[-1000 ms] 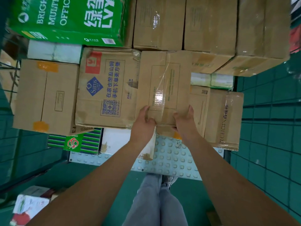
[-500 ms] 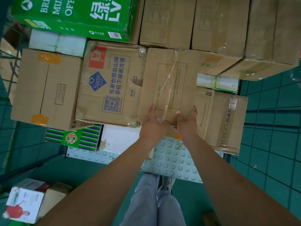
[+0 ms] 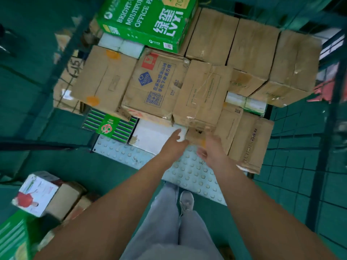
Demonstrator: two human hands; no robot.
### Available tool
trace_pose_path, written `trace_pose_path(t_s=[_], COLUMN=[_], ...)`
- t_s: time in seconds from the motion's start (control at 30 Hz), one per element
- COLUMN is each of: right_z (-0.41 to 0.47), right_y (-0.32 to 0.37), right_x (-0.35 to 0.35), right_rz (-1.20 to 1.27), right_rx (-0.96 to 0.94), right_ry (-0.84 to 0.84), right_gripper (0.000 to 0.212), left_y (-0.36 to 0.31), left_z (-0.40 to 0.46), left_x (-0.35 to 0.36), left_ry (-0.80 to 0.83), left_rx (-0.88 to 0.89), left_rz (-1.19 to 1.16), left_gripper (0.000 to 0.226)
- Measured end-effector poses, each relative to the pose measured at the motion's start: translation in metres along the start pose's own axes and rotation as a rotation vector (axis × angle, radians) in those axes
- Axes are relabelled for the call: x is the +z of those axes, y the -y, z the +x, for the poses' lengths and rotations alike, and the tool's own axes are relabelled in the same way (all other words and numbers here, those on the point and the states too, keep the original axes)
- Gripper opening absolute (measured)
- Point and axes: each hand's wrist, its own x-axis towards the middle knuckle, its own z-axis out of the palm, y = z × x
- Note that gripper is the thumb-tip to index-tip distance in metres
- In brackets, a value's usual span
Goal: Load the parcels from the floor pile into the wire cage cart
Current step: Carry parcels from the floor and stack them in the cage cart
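Head: taped cardboard parcel (image 3: 201, 94), hands (image 3: 173, 143) (image 3: 210, 147) slack.

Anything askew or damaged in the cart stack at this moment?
Yes. The taped brown box beside the Sam's carton overhangs the white box beneath; its near corner looks crumpled. Both hands, left hand and right hand, are off it.

Both arms stretched forward, nearly parallel. Left hand (image 3: 173, 145) open, fingers straight, holding nothing. Right hand (image 3: 210, 147) just beside it, fingers loose, blurred.
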Motion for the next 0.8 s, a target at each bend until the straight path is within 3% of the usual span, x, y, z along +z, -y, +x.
trace_pose_path(t_s=[0.2,0.4,0.5,0.8], right_z=[-0.122,-0.203,-0.228,-0.284], right_y=[-0.046,-0.111,-0.141,-0.187], right_x=[-0.023,-0.031,-0.028,0.046], right_rz=[0.013,-0.061,-0.192,-0.545], right_rx=[-0.089,-0.135,-0.146,-0.246], right_ry=[0.224,0.363,0.45,0.646], right_gripper=[0.04,0.042,0.041,0.039], left_y=[0.036,0.094,0.132,0.191], left_z=[-0.105,-0.212,-0.253,-0.326], left_x=[-0.009,-0.005,-0.004,-0.067], left_ry=[-0.128,-0.269,-0.344,-0.67], left_rx=[-0.056,-0.073,-0.126,-0.059], left_rz=[-0.326,-0.711,-0.776,-1.037], left_gripper=[0.054,0.045,0.041,0.048])
